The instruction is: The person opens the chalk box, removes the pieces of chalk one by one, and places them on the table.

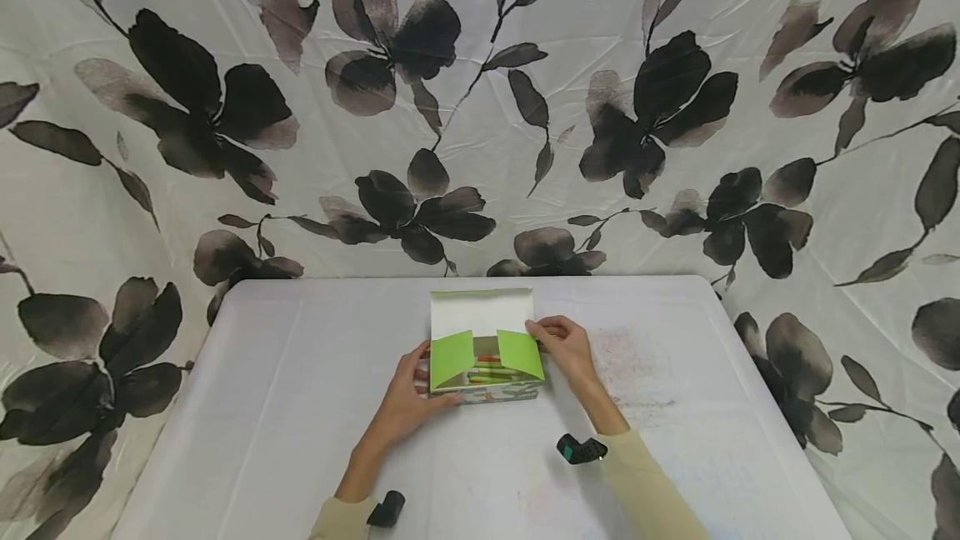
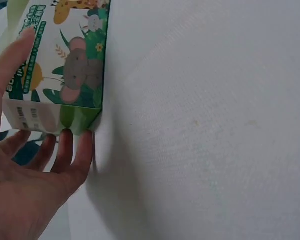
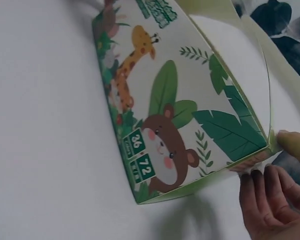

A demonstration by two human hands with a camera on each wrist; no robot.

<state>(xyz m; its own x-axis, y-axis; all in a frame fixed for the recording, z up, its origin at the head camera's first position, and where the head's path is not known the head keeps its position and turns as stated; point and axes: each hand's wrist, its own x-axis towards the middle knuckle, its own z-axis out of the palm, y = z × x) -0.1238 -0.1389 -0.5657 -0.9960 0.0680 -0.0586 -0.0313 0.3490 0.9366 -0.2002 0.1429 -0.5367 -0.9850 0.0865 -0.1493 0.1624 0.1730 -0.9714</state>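
Observation:
A cardboard box printed with cartoon animals stands on the table, its white-lined lid raised at the back. Two green side flaps lean inward over the opening. Between them show several slim green and orange sticks, partly hidden by the flaps. My left hand grips the box's left end, thumb along the printed front and fingertips against the end panel. At the right end, my right hand holds the upper corner, its thumb at the top edge and its curled fingers against the side.
A white cloth covers the table, with faint pink and grey stains right of the box. Behind it hangs a floral curtain. Dark wrist devices sit by both sleeves.

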